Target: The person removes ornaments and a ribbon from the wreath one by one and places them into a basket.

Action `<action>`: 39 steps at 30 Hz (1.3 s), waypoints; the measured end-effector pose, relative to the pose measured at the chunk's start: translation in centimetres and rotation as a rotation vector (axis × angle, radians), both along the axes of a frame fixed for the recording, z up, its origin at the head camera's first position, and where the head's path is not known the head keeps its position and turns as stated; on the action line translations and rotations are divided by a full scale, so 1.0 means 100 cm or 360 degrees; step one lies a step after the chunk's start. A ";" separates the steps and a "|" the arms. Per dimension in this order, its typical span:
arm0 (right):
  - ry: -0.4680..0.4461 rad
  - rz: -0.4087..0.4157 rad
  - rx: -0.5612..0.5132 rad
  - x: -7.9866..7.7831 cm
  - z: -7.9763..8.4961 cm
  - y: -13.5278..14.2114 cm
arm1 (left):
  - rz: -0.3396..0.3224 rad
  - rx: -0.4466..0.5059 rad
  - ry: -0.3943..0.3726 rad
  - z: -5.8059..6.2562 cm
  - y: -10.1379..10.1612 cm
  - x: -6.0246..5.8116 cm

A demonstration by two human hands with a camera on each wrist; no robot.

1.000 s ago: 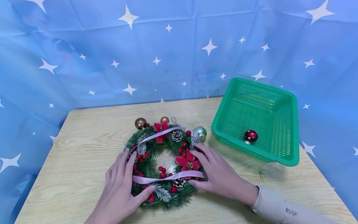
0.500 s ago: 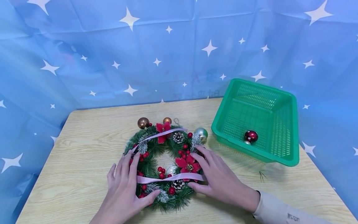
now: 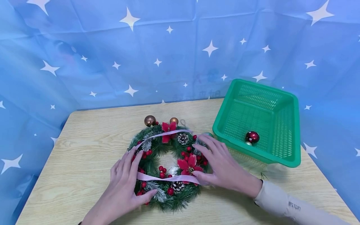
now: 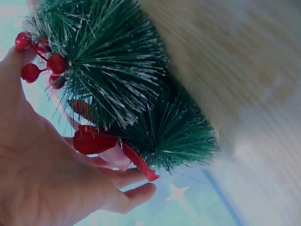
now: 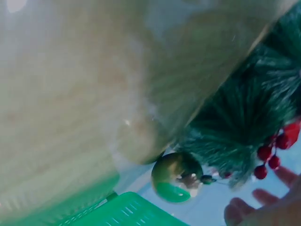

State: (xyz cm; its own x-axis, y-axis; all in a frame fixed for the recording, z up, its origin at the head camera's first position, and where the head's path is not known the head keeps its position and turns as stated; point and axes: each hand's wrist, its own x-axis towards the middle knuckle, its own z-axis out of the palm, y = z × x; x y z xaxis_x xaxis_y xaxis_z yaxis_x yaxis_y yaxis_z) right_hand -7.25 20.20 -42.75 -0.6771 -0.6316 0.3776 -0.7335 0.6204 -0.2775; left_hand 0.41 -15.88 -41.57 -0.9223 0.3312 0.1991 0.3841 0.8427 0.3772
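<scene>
A green Christmas wreath [image 3: 181,198] lies flat on the table, decorated with red flowers [image 3: 189,164], pine cones [image 3: 178,186] and red berries. A pale purple ribbon [image 3: 153,177] crosses its front part; another stretch runs over the back. My left hand [image 3: 125,184] rests on the wreath's left side, fingers fairly straight, thumb apart near the front. In the left wrist view, its fingers reach along the rim beside a red petal [image 4: 94,140]. On the right side, my right hand [image 3: 225,167] spreads its fingers over the rim, its thumb by the flower and ribbon end.
At the back right stands a green plastic basket [image 3: 292,125] with a dark red bauble [image 3: 252,137] inside. A brown bauble [image 3: 150,120] and a copper bauble [image 3: 174,120] edge the wreath's back. In the right wrist view, a shiny gold-green bauble [image 5: 175,176] hangs off its rim.
The wreath has turned slightly clockwise: its back baubles moved right, the front pine cone left. My right hand has shifted up and right, covering most of the silver-green bauble.
</scene>
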 end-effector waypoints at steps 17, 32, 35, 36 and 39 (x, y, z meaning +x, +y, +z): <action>-0.0108 0.0039 0.0191 -0.014 -0.004 -0.013 | 0.0048 0.0107 -0.0037 0.000 0.001 0.001; -0.0121 -0.0242 0.0250 0.023 -0.002 -0.029 | 0.0253 0.0032 -0.0090 0.010 0.015 0.014; -0.0098 -0.0273 0.0250 0.028 -0.003 -0.031 | 0.0269 0.0012 -0.0115 0.008 0.015 0.014; -0.0094 -0.0280 0.0248 0.029 -0.004 -0.032 | 0.0267 0.0013 -0.0122 0.007 0.015 0.014; -0.0096 -0.0278 0.0238 0.031 -0.004 -0.033 | 0.0242 0.0012 -0.0115 0.005 0.014 0.013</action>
State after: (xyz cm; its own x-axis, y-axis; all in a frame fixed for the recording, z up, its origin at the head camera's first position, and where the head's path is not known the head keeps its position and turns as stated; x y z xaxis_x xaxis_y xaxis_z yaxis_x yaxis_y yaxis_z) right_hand -4.17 16.91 -43.12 -0.7996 -0.5486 0.2443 -0.5961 0.7741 -0.2131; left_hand 1.73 -14.44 -41.10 -0.9738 0.1853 0.1322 0.2237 0.8862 0.4057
